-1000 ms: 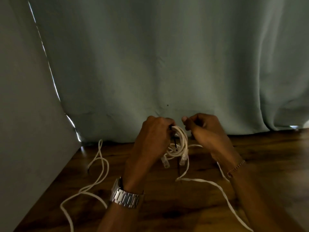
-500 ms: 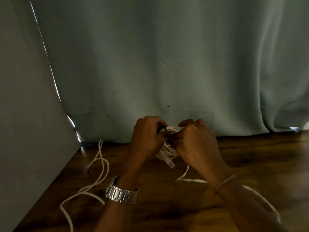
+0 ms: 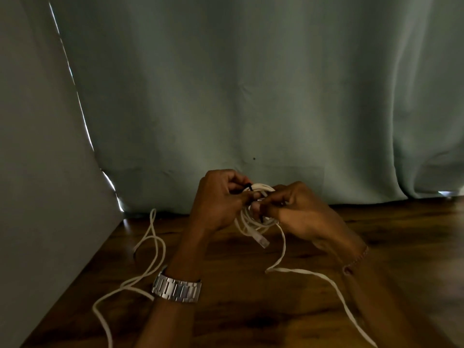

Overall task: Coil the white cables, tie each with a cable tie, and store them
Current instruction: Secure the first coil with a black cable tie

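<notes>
1. compared with half a second back, the right hand [image 3: 298, 212] has been shifted a touch to the right, so more of the coiled white cable [image 3: 253, 219] is uncovered between the hands.
2. the coil is held up at centre frame, above the wooden table [image 3: 251, 310], its plug dangling below.
3. the left hand [image 3: 218, 199] is curled around the coil's top, with the black cable tie [image 3: 249, 187] pinched there.
4. the right hand's fingers are closed on the coil and the tie's lower end.
5. a loose white cable [image 3: 150, 247] is left lying at lower left; another strand is trailed off to lower right.
6. a metal watch [image 3: 177, 290] is worn on the left wrist.
</notes>
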A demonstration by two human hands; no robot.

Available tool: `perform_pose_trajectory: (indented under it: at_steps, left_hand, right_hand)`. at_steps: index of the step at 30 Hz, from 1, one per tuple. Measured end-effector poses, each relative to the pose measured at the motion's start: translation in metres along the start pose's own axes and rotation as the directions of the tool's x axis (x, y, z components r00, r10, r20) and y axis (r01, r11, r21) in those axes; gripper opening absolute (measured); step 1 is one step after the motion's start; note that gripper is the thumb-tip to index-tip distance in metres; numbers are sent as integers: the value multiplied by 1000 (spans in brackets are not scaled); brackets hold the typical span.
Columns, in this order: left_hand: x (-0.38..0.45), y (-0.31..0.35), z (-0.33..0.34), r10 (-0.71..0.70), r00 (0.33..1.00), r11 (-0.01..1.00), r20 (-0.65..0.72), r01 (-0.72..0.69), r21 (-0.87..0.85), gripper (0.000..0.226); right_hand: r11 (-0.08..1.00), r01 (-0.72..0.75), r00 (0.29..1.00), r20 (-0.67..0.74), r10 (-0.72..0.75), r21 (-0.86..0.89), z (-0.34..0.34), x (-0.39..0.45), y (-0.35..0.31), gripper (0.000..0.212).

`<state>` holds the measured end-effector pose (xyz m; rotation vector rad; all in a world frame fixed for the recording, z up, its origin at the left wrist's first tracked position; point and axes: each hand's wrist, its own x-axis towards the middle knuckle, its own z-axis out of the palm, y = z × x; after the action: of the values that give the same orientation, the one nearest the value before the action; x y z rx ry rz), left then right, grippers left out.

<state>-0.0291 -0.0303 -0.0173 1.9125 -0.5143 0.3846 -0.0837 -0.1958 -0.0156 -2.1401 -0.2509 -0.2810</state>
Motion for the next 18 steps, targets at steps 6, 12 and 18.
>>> perform_pose_trajectory:
  at_steps: [6,12,18]
  left_hand:
    - [-2,-2,7,-57,993,909,101,93,-406,34]
    - [-6,3,20,-37,994,880,104,82,-467,16]
    - [-5,5,17,60,996,900,67,-25,-436,16]
  right_hand:
    - [939,-74,993,110,39,337,-11,-2,-1,9]
    - [862,-100,993,109,52,497,-16,-2,3,21]
    - [771,-144,989,117,91,621,-10,-1,0,30]
